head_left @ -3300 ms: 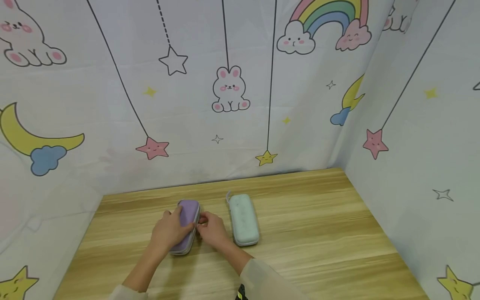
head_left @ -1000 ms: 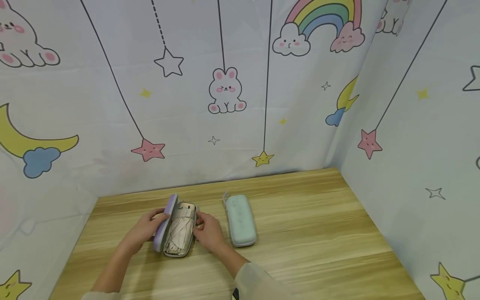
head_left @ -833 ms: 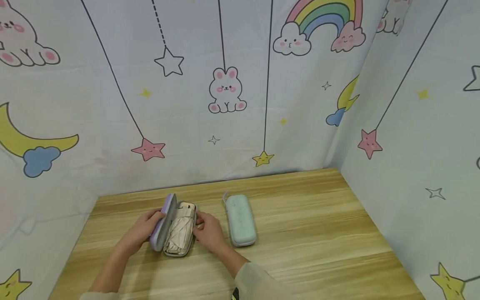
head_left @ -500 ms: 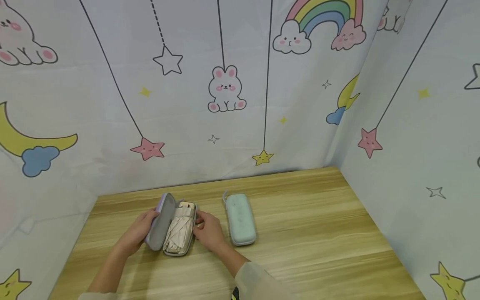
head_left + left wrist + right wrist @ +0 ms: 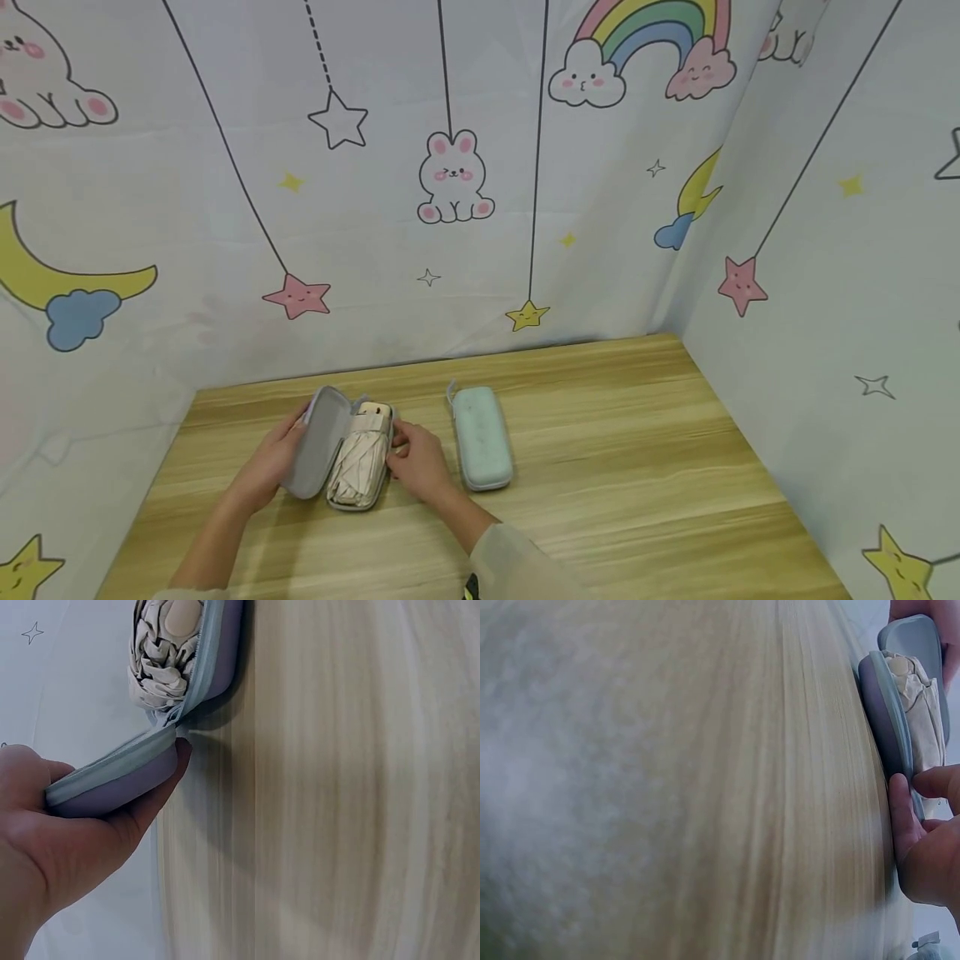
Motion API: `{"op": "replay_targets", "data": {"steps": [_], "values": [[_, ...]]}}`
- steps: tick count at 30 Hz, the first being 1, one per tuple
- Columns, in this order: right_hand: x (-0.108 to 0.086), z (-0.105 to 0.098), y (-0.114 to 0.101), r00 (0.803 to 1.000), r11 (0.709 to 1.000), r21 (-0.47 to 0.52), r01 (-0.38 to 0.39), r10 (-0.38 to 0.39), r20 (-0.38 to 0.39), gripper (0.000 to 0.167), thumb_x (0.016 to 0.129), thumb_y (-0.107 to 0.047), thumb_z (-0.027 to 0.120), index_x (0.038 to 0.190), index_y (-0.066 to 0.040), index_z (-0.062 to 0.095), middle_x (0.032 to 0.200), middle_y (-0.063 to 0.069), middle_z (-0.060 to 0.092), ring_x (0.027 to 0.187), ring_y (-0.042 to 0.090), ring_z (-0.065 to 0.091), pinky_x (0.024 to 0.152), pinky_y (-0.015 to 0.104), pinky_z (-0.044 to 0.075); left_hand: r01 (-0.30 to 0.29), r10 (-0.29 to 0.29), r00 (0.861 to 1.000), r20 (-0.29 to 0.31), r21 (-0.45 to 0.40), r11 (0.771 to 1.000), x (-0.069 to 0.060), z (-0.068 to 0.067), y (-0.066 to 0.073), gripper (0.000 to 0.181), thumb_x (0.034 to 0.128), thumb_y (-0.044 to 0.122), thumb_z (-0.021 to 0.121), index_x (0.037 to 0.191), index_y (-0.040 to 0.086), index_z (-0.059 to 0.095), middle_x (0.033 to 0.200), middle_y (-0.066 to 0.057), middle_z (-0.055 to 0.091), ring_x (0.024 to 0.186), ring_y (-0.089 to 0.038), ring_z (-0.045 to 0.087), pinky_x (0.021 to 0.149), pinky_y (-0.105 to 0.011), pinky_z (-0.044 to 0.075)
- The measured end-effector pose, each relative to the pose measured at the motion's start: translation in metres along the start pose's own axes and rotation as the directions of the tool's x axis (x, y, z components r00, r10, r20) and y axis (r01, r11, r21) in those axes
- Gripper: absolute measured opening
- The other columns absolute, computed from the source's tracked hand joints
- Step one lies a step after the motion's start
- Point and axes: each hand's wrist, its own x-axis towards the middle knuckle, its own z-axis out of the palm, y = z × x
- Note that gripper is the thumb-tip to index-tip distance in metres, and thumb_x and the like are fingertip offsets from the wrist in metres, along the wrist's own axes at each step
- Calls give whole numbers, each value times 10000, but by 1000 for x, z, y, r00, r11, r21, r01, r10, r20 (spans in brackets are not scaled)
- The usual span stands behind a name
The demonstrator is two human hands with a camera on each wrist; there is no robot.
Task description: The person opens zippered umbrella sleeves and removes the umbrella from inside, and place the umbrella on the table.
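Note:
A purple zip case (image 5: 881,712) lies unzipped on the table, its grey-lined lid (image 5: 318,442) tilted out to the left. Inside the base is a folded beige umbrella (image 5: 358,467) with a strap around it. My left hand (image 5: 266,462) grips the lid by its outer edge; in the left wrist view the thumb is on one side and the fingers lie under the purple shell (image 5: 116,784). At the base's right rim, my right hand (image 5: 420,461) pinches the edge between thumb and finger, as the right wrist view also shows.
A closed mint-green zip case (image 5: 483,439) with a wrist loop lies just right of my right hand. The wooden table (image 5: 622,450) reaches to a patterned cloth (image 5: 390,317) at the back and sides.
The purple case was closed with both hands on it; it is now unzipped. My left hand has swung the lid further left, baring the umbrella. My right hand stays at the right rim.

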Motion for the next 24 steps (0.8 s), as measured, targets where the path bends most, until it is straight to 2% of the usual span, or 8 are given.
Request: {"op": "replay_targets", "data": {"steps": [4, 7, 9, 13, 18, 24], "values": [[0, 0, 1, 1000, 1000, -8, -6, 6, 1, 578, 917, 64, 712, 1478, 35, 578, 1080, 91, 686, 693, 24, 647, 584, 214, 563, -57, 62, 997, -39, 110, 992, -3, 1, -3, 606, 1181, 344, 246, 1706, 69, 117, 1582, -355, 330, 1194, -418, 528, 838, -408, 505], [-1, 0, 2, 1000, 1000, -11, -11, 11, -3, 567, 922, 58, 714, 1473, 32, 585, 1077, 81, 688, 689, 19, 646, 583, 212, 560, -93, 111, 991, -80, 207, 974, -4, -1, -6, 610, 1180, 347, 268, 1676, -2, 204, 1552, -382, 403, 1246, -449, 548, 894, -445, 515], [0, 1, 2, 1000, 1000, -6, -15, 15, -5, 563, 925, 56, 715, 1472, 31, 587, 1077, 71, 686, 687, 22, 644, 584, 214, 561, -95, 127, 986, -107, 267, 959, -4, -2, -9, 602, 1180, 341, 275, 1645, -41, 271, 1513, -387, 459, 1251, -445, 570, 916, -461, 520], [0, 1, 2, 1000, 1000, 7, -24, 24, -6, 564, 926, 60, 710, 1475, 30, 584, 1083, 69, 688, 684, 26, 643, 589, 220, 565, -53, 101, 985, -142, 304, 951, -2, -5, -12, 587, 1178, 320, 283, 1590, -92, 352, 1474, -369, 509, 1210, -412, 592, 905, -440, 516], [0, 1, 2, 1000, 1000, 11, -28, 28, -4, 565, 926, 62, 706, 1477, 29, 584, 1088, 82, 689, 700, 28, 644, 594, 223, 568, 18, 42, 980, -193, 301, 953, 1, -7, -15, 573, 1170, 302, 305, 1539, -120, 422, 1409, -353, 557, 1143, -379, 600, 872, -402, 497], [0, 0, 1, 1000, 1000, 4, -22, 22, -3, 564, 922, 65, 710, 1472, 30, 589, 1078, 80, 684, 710, 20, 642, 593, 214, 563, 59, 11, 977, -212, 323, 944, 1, -8, -20, 581, 1164, 299, 296, 1542, -127, 410, 1473, -386, 498, 1240, -449, 560, 992, -543, 480]]}}
